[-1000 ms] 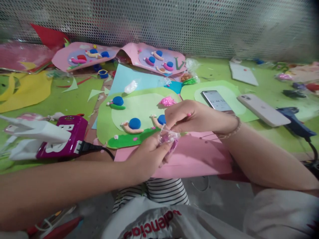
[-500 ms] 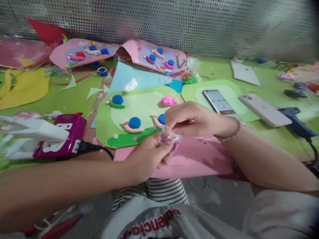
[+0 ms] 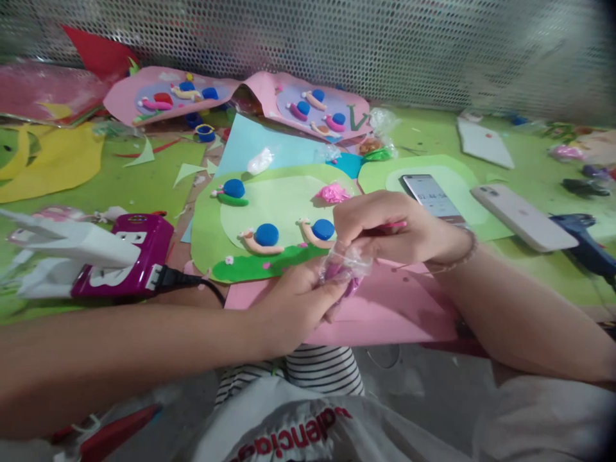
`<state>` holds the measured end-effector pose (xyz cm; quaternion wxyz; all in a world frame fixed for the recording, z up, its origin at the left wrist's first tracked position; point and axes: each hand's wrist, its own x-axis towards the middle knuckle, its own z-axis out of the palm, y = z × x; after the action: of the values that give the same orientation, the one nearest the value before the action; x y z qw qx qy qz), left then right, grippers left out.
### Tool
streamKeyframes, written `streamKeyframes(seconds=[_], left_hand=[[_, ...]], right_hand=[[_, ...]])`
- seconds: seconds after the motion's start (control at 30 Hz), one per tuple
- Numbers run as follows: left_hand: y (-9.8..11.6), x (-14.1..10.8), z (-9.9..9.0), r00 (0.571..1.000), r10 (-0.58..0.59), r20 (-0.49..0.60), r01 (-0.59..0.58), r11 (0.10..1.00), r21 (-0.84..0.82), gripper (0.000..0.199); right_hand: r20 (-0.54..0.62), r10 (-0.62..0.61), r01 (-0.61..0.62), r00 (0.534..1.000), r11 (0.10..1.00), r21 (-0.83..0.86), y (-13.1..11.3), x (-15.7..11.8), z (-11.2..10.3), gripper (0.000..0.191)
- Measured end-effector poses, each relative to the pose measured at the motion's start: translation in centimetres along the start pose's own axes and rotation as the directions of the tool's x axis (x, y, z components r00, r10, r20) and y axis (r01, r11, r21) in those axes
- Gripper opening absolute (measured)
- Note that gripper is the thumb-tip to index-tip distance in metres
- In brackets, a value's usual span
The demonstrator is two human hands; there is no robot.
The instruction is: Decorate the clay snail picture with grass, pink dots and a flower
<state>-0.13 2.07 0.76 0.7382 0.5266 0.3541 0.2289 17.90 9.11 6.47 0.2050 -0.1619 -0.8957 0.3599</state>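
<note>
My left hand (image 3: 301, 298) is closed round a small clear plastic bag (image 3: 345, 273) with a purple, clay-like lump inside. Fingers of my right hand (image 3: 385, 231) are bent down at the bag's top edge; their tips are partly hidden. A thin pink stick (image 3: 395, 226) pokes out of the right fist, most of it covered. Just behind the hands lies a green paper card (image 3: 205, 240) bearing clay snails with blue shells, such as the left snail (image 3: 233, 191). A pink clay packet (image 3: 333, 192) rests on that card, and pink paper (image 3: 399, 314) lies beneath my hands.
A purple power strip (image 3: 154, 247) with white plugs stands at left, its black cord running towards the card. To the right are a lit phone (image 3: 430, 196), a second phone (image 3: 522, 217) and a glue gun (image 3: 587, 244). Pink snail cards (image 3: 139, 83) lean at the back.
More of the pink stick shows from my right hand. The hands and bag sit slightly further right in view, and the whole scene has shifted a little right too.
</note>
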Motion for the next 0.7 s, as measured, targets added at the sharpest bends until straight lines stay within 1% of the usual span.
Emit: streamKeyframes(seconds=[0.07, 0.17, 0.3, 0.37, 0.47, 0.53, 0.6, 0.67, 0.7], left_hand=[[0.0, -0.1, -0.1, 1.000, 0.016, -0.005, -0.016, 0.999, 0.031, 0.032], [0.1, -0.1, -0.1, 0.999, 0.044, 0.003, -0.044, 0.998, 0.039, 0.029], [0.6, 0.0, 0.1, 0.996, 0.088, 0.018, -0.089, 0.995, 0.049, 0.031], [0.8, 0.1, 0.2, 0.995, 0.100, 0.010, -0.100, 0.993, 0.061, 0.029], [1.0, 0.1, 0.3, 0.995, 0.098, 0.019, -0.100, 0.988, 0.121, 0.027], [1.0, 0.0, 0.3, 0.990, 0.127, 0.055, -0.134, 0.978, 0.158, 0.023], [0.9, -0.1, 0.2, 0.977, 0.175, 0.121, -0.199, 0.955, 0.219, 0.016], [0.7, -0.2, 0.2, 0.953, 0.213, 0.216, -0.279, 0.893, 0.353, 0.011], [0.6, -0.3, 0.2, 0.935, 0.229, 0.269, -0.330, 0.842, 0.428, 0.011]], right_hand=[[-0.018, 0.013, -0.013, 1.000, 1.000, 0.009, 0.0, 0.0, 0.0, 0.011], [-0.029, 0.032, -0.032, 0.999, 0.999, 0.009, -0.1, 0.2, 0.1, 0.012], [-0.062, 0.043, -0.043, 0.997, 0.999, 0.003, -0.2, 0.3, 0.4, 0.010], [-0.105, 0.044, -0.046, 0.993, 0.999, -0.013, -0.3, 0.3, 0.5, 0.011], [-0.210, 0.043, -0.056, 0.977, 0.997, -0.054, -0.4, 0.5, 0.9, 0.013], [-0.287, 0.059, -0.085, 0.956, 0.993, -0.079, -0.4, 0.7, 1.3, 0.013], [-0.336, 0.086, -0.134, 0.938, 0.984, -0.121, -0.2, 1.0, 1.9, 0.012], [-0.345, 0.089, -0.164, 0.934, 0.967, -0.196, 0.1, 1.3, 2.9, 0.010], [-0.331, 0.076, -0.162, 0.941, 0.957, -0.240, 0.3, 1.4, 3.5, 0.010]])
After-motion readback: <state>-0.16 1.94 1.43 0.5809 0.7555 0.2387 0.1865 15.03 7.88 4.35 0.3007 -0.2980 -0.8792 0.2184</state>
